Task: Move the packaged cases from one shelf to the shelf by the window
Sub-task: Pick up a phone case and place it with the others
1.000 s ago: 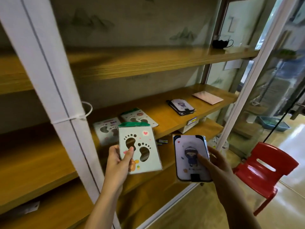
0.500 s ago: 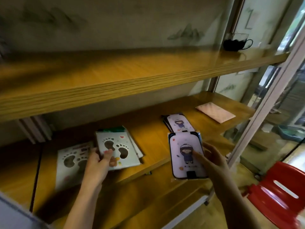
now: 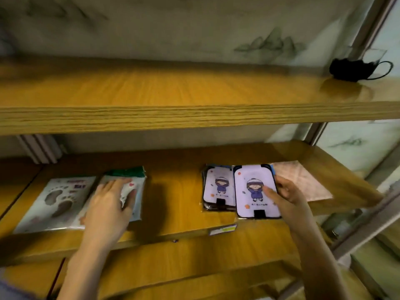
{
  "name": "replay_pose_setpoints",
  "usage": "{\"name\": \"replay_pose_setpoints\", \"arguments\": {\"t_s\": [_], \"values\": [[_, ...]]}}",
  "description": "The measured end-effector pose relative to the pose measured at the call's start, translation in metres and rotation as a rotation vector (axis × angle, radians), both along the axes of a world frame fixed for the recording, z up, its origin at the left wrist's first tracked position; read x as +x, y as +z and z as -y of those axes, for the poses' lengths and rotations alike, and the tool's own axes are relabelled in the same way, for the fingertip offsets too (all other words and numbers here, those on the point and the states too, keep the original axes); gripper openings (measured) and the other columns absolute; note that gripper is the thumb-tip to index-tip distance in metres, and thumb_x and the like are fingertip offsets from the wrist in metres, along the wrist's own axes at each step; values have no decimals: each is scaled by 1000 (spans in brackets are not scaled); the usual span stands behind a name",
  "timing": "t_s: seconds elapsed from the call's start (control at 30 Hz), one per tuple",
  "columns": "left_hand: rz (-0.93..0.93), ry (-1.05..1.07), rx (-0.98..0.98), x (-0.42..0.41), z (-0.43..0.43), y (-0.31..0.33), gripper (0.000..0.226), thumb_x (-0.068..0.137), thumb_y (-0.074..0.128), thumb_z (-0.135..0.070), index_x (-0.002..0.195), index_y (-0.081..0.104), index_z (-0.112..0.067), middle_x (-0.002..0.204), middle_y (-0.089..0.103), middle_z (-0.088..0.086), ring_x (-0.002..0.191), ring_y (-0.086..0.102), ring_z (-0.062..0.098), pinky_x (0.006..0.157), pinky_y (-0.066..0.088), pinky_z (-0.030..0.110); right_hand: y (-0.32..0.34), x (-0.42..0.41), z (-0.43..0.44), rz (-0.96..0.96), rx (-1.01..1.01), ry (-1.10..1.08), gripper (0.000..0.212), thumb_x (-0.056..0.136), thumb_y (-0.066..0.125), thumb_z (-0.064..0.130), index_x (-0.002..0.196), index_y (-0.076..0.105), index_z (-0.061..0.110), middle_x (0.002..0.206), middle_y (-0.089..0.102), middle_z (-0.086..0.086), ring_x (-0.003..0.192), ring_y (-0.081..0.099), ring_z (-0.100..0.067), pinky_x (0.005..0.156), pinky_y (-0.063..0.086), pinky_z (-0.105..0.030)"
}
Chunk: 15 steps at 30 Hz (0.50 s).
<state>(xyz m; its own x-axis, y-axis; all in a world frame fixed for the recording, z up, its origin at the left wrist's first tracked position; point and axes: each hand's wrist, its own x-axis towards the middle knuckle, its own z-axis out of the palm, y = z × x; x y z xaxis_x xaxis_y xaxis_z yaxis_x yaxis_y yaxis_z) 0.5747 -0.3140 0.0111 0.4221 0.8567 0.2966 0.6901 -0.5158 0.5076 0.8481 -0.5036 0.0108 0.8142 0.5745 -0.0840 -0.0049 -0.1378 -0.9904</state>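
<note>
My left hand (image 3: 109, 204) lies flat on a green-topped footprint case (image 3: 138, 185) that rests on a small stack on the middle wooden shelf (image 3: 179, 226). Another footprint case (image 3: 54, 200) lies flat just to its left. My right hand (image 3: 285, 197) grips a purple cartoon-girl case (image 3: 252, 189) by its right edge, thumb on its face, low over the shelf. Beside it on the left lies a stack of matching cartoon-girl cases (image 3: 216, 189).
A pink flat packet (image 3: 303, 178) lies behind my right hand near the shelf's right end. A black face mask (image 3: 355, 69) sits on the upper shelf (image 3: 194, 113) at the far right. A white upright post and glass stand at the right. A lower shelf lies below.
Both hands moved forward and down onto the middle shelf. The footprint case went from held in the air to lying on its stack; the cartoon-girl case came down beside its stack.
</note>
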Motion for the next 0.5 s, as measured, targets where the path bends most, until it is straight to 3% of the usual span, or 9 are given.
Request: {"name": "replay_pose_setpoints", "arguments": {"t_s": [0.13, 0.2, 0.33, 0.4, 0.5], "values": [[-40, -7, 37, 27, 21, 4, 34, 88, 55, -22, 120, 55, -9, 121, 60, 10, 116, 49, 29, 92, 42, 44, 3, 40, -1, 142, -155, 49, 40, 86, 61, 10, 124, 48, 6, 105, 64, -12, 72, 60, -8, 47, 49, -10], [-50, 12, 53, 35, 32, 3, 35, 87, 56, -25, 119, 56, -11, 121, 60, 10, 117, 49, 29, 94, 41, 43, 2, 53, -5, 265, -264, 35, 42, 87, 61, 15, 125, 46, 7, 112, 64, -12, 82, 62, -18, 66, 52, -23], [-73, 44, 60, 39, 46, -3, 34, 86, 58, -27, 116, 57, -13, 118, 62, 9, 113, 52, 26, 90, 43, 39, -6, 63, -14, 420, -541, 155, 40, 91, 53, 29, 126, 47, 12, 115, 67, -8, 110, 57, -28, 103, 36, -41], [-83, 62, 55, 39, 50, -3, 34, 85, 58, -27, 117, 56, -13, 118, 62, 8, 112, 52, 25, 89, 44, 39, -10, 62, -17, 461, -646, 237, 41, 92, 48, 38, 127, 47, 17, 121, 64, -7, 116, 54, -29, 106, 33, -50], [-97, 88, 57, 38, 54, -5, 34, 86, 57, -27, 117, 56, -13, 119, 61, 8, 113, 52, 25, 91, 44, 40, -8, 58, -20, 583, -746, 331, 48, 93, 42, 43, 134, 40, 18, 140, 47, -4, 130, 41, -27, 110, 29, -43]]}}
